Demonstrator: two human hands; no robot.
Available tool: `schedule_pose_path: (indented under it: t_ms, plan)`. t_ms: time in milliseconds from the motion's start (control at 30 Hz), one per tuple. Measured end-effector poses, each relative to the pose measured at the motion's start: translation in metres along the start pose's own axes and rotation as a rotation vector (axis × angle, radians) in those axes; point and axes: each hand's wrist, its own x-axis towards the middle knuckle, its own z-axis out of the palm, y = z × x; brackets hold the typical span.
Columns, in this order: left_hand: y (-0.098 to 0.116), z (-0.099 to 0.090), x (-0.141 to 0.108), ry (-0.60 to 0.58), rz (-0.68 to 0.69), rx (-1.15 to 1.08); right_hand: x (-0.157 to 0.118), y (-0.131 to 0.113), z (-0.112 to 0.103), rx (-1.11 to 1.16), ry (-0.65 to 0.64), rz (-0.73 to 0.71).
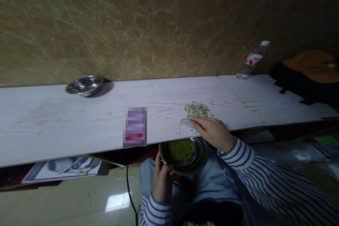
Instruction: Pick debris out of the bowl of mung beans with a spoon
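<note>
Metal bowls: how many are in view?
2. One metal bowl stands on the tabletop at left, near the wall; the second bowl, with green grains inside, is in the left hand by the front edge. A nested one could be hidden.

- Leftward, my right hand (215, 134) can slide over bare tabletop (164, 113) until the pixelated flat rectangle (135, 127).
- Just beyond my fingers, the rice-and-green-bean pile (198, 108) blocks me.
- Below, the steel bowl (196, 164) in my left hand (162, 176) obstructs.
- Along the wall, I can pass between the metal basin (87, 93) and the plastic bottle (251, 60).
</note>
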Motion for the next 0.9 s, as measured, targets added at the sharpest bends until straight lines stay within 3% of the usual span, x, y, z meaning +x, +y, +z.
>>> schedule_pose_path:
  t_ms: [333, 900]
  plan:
    - [0.001, -0.004, 0.001, 0.003, -0.005, -0.022, 0.011, -0.012, 0.001, 0.002, -0.040, 0.001]
    - [0.003, -0.001, 0.002, -0.002, -0.003, 0.034, -0.005, -0.022, -0.008, 0.095, -0.194, -0.233]
